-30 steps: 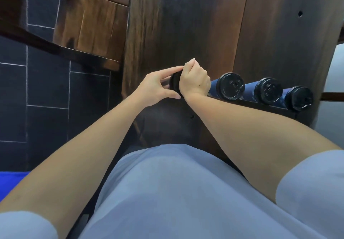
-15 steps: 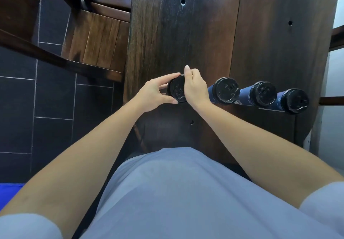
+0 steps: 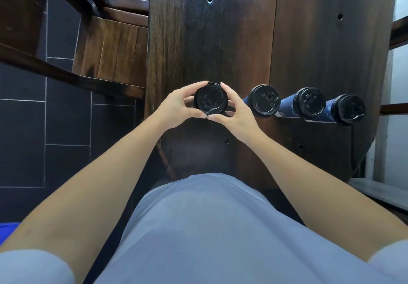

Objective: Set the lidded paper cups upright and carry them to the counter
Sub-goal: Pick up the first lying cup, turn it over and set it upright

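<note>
Several blue paper cups with black lids stand in a row on a dark wooden table. The leftmost cup is seen from straight above, so only its black lid shows. My left hand wraps its left side and my right hand its right side, the thumbs meeting at the lid's near edge. To the right stand three more upright cups: the second, the third and the fourth, with blue sides partly showing.
A wooden bench or chair stands left of the table over a dark tiled floor. The table's right edge curves near a pale wall. My grey-blue shirt fills the bottom of the view.
My right hand has slid off the lid's top onto the cup's right side, so the full lid now shows between both hands. The view has tilted to look more straight down.
</note>
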